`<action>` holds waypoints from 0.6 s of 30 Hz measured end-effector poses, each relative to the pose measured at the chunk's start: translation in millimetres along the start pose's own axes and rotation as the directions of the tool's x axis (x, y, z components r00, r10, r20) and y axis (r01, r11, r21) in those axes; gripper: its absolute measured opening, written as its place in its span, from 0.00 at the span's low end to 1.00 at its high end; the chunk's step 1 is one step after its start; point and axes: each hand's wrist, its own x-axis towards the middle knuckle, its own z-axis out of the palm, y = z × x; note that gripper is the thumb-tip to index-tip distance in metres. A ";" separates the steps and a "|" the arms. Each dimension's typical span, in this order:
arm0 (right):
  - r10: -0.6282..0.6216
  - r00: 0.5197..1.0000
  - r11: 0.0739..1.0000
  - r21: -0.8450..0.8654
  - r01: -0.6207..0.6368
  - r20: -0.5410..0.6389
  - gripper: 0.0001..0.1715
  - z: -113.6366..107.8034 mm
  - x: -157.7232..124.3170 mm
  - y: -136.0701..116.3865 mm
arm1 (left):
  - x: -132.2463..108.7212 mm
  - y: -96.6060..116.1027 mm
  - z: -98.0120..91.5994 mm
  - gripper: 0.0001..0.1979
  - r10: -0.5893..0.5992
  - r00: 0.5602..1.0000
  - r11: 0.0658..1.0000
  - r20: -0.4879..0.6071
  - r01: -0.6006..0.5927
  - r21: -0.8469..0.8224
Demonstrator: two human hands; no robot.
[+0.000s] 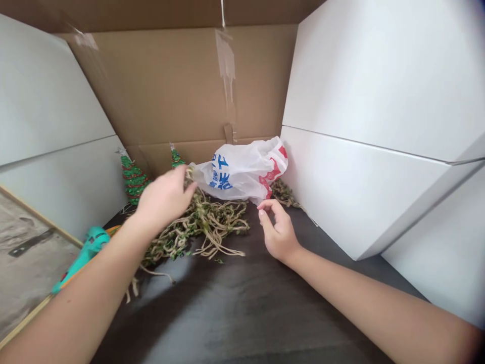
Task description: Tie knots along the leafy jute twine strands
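A white plastic bag (242,169) with blue and red print lies on its side above the dark table. My left hand (166,194) is at the bag's left end, its fingers curled round a bit of brown-green twine bundle there. My right hand (278,230) pinches the lower edge of the bag between thumb and forefinger. Below the bag spreads a tangled pile of twine with small green leaves (204,222). More of this leafy twine (284,193) shows at the bag's right end.
Two small green Christmas trees (133,179) stand at the back left. A teal glue gun (85,253) lies beside my left forearm. Cardboard (174,86) closes off the back, and white panels (364,187) rise at both sides of the dark table (227,313).
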 end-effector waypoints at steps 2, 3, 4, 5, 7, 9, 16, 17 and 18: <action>0.013 1.000 1.000 0.002 -0.013 0.008 0.05 -0.1 0.6 0.6 | 0.4 3.1 -8.3 0.28 0.032 0.990 0.998 -0.137 -0.024 0.060; 0.022 1.000 1.000 0.006 -0.022 0.011 0.06 -0.2 0.8 1.1 | -3.1 9.3 -9.1 0.29 0.078 0.983 0.994 -0.165 -0.064 0.092; 0.033 0.999 0.999 0.013 -0.033 0.008 0.06 -0.5 0.9 1.9 | -8.7 17.9 -7.3 0.29 0.131 0.977 0.987 -0.167 -0.114 0.110; 0.045 0.999 0.999 0.021 -0.045 0.001 0.06 -0.7 0.8 2.8 | -16.1 28.1 -2.8 0.25 0.229 0.968 0.971 -0.099 -0.220 0.090; 0.067 0.998 0.997 0.036 -0.066 -0.014 0.07 -1.1 0.4 4.6 | -34.7 49.4 13.5 0.19 0.429 0.902 0.902 0.054 -0.424 -0.080; 0.080 0.997 0.996 0.046 -0.080 -0.012 0.07 -1.4 -0.2 5.9 | -54.8 66.5 35.4 0.21 0.562 0.812 0.812 0.154 -0.508 -0.287; 0.080 0.996 0.994 0.066 -0.082 0.030 0.05 -1.3 -1.3 2.4 | -79.0 66.5 79.3 0.33 0.456 0.831 0.886 0.317 -0.392 -0.248; 0.077 0.996 0.995 0.057 -0.080 0.053 0.05 -1.6 -1.3 1.1 | -77.1 64.7 78.2 0.33 0.385 0.872 0.922 0.302 -0.350 -0.164; 0.074 0.994 0.996 0.042 -0.078 0.083 0.05 -2.0 -1.4 -0.1 | -75.6 64.3 76.1 0.33 0.332 0.899 0.943 0.285 -0.320 -0.091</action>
